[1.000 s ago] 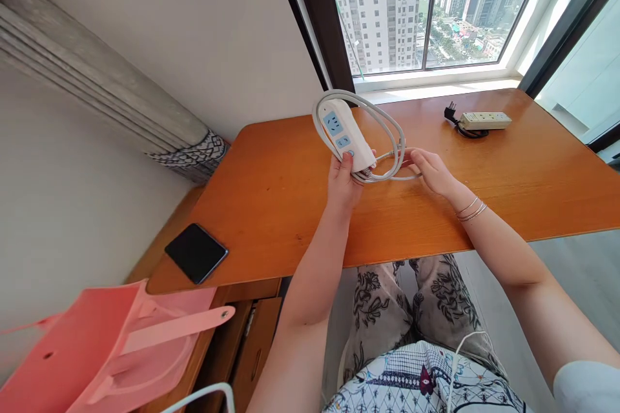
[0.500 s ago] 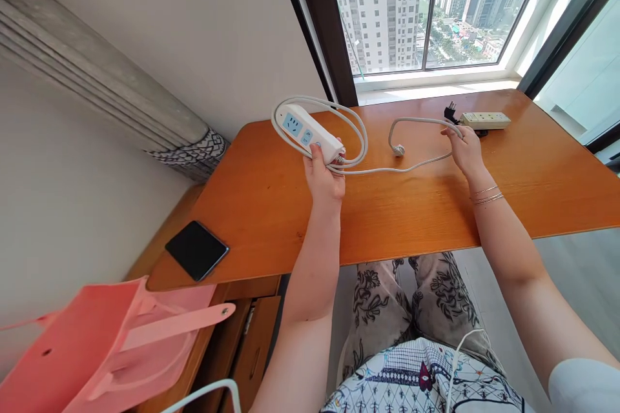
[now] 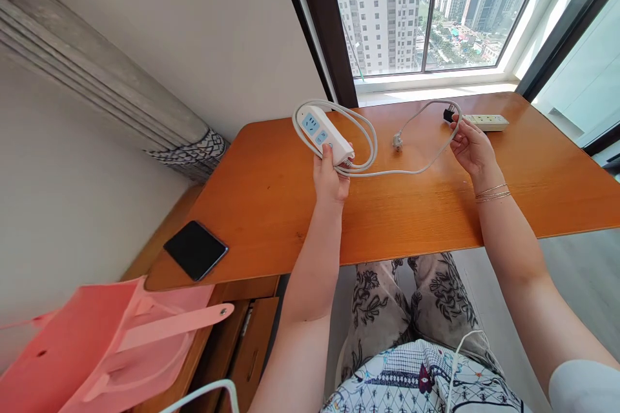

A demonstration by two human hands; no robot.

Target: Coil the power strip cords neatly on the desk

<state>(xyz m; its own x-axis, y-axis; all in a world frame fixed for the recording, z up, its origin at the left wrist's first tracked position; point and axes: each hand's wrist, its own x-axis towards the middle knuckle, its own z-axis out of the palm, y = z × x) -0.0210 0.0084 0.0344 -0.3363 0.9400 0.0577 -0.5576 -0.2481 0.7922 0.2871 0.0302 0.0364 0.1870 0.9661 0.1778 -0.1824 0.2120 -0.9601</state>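
My left hand (image 3: 330, 177) grips the near end of a white power strip (image 3: 323, 133) with blue sockets, held up over the wooden desk (image 3: 271, 206). A loop of its white cord (image 3: 369, 135) circles the strip. The rest of the cord runs right to my right hand (image 3: 469, 145), which is closed around it and lifts it off the desk. The cord's plug (image 3: 397, 140) hangs down between my hands, just above the desktop.
A second, beige power strip (image 3: 484, 121) with a black plug (image 3: 449, 115) lies at the desk's far right by the window. A black phone (image 3: 195, 250) rests on a lower wooden cabinet at left. A pink bag (image 3: 101, 342) sits at lower left.
The cord was coiled around the strip with both hands close together. My right hand has pulled the cord out to the right and raised it; the plug now dangles free.
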